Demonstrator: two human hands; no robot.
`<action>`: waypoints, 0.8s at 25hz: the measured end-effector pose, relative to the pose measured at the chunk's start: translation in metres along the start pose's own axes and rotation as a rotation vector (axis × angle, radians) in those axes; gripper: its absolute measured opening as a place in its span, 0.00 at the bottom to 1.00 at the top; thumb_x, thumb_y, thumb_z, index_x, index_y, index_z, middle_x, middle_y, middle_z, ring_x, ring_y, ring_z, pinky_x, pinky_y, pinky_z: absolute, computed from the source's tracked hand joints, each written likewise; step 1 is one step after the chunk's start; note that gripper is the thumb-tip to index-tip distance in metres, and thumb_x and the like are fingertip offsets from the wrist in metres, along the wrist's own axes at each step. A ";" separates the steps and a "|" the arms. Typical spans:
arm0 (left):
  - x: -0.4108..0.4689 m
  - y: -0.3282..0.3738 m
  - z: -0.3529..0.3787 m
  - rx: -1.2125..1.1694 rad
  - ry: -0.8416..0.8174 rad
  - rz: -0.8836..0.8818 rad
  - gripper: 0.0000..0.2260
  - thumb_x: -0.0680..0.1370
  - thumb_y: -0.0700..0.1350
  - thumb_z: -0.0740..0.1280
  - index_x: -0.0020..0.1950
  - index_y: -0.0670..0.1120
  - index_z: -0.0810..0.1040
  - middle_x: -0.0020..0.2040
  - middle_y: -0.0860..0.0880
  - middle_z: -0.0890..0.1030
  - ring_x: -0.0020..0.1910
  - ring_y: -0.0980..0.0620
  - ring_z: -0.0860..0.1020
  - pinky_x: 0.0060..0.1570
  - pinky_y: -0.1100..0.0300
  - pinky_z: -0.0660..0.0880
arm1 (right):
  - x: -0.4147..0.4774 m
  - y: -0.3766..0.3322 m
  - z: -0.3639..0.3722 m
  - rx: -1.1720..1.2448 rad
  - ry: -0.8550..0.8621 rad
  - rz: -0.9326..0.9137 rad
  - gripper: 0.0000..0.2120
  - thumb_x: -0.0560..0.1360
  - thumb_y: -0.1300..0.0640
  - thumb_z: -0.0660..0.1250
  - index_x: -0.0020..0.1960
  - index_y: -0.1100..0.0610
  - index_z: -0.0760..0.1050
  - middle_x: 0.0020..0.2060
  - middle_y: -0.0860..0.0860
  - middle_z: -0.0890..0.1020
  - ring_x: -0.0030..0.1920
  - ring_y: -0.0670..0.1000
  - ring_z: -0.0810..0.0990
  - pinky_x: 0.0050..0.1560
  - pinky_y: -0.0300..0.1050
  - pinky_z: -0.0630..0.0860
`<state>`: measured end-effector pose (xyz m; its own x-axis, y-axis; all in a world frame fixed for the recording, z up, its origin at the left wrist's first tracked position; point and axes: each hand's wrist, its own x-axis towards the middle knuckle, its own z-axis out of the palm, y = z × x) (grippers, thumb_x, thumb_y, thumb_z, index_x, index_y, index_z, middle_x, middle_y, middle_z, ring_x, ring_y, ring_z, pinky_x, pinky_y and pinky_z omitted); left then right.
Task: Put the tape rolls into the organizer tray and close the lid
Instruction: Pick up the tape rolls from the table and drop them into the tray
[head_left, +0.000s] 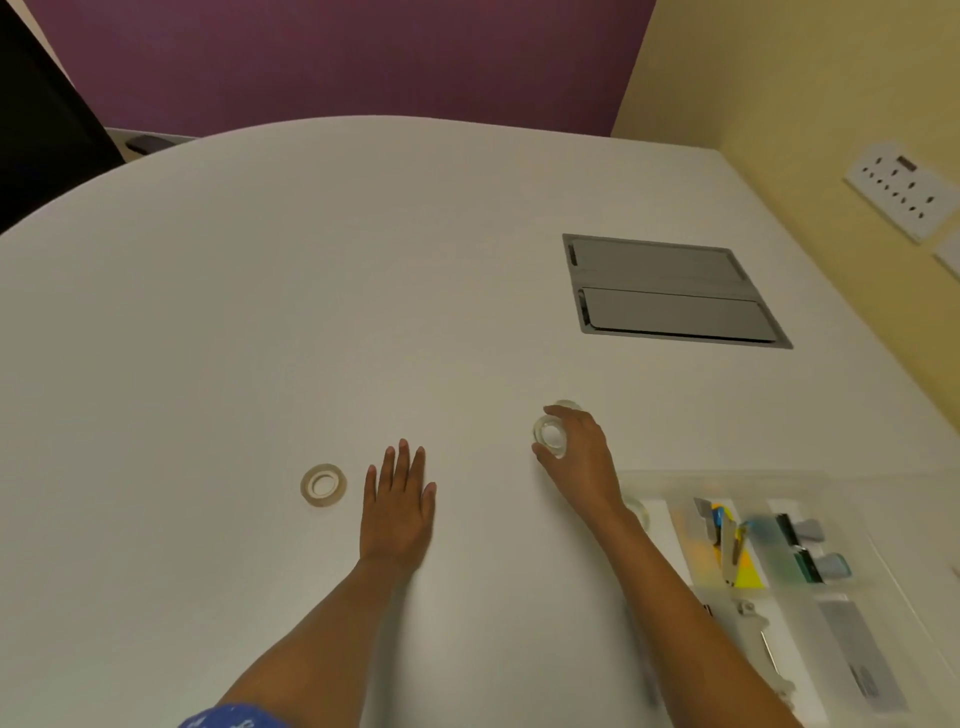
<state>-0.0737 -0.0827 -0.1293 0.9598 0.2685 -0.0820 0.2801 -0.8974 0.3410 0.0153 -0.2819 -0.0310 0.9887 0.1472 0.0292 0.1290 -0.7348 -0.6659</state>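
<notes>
My right hand grips a clear tape roll just above the white table. Behind its fingers a second clear tape roll lies on the table, mostly hidden. A beige tape roll lies flat to the left of my left hand, which rests palm down with fingers spread and holds nothing. The clear organizer tray sits at the lower right with its lid open. Another clear roll shows in its left compartment, partly behind my right forearm.
The tray's other compartments hold a stapler, clips and other small office items. A grey flap cover is set into the table at the far right. A socket plate is on the yellow wall. A dark chair stands at the far left.
</notes>
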 end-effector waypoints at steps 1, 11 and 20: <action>-0.005 0.002 0.000 0.007 -0.007 -0.005 0.24 0.83 0.52 0.44 0.78 0.49 0.40 0.79 0.49 0.40 0.78 0.51 0.39 0.77 0.51 0.38 | -0.007 0.005 -0.007 0.001 0.019 0.017 0.24 0.72 0.60 0.72 0.66 0.57 0.71 0.64 0.55 0.75 0.64 0.55 0.74 0.60 0.41 0.69; -0.029 0.017 -0.006 0.015 -0.073 -0.023 0.24 0.83 0.51 0.44 0.78 0.47 0.40 0.79 0.47 0.39 0.78 0.49 0.39 0.77 0.50 0.38 | -0.054 0.060 -0.057 -0.037 0.127 0.219 0.23 0.71 0.64 0.71 0.65 0.60 0.71 0.62 0.60 0.74 0.61 0.58 0.74 0.60 0.46 0.70; -0.030 0.021 -0.010 0.028 -0.097 -0.032 0.24 0.84 0.50 0.44 0.78 0.47 0.40 0.79 0.46 0.40 0.78 0.48 0.39 0.77 0.49 0.38 | -0.060 0.077 -0.049 -0.096 0.019 0.324 0.25 0.71 0.64 0.71 0.65 0.62 0.68 0.63 0.61 0.71 0.63 0.59 0.72 0.61 0.50 0.71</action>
<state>-0.0969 -0.1058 -0.1102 0.9472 0.2633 -0.1832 0.3099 -0.8986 0.3108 -0.0300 -0.3801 -0.0473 0.9807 -0.1157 -0.1579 -0.1861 -0.8006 -0.5696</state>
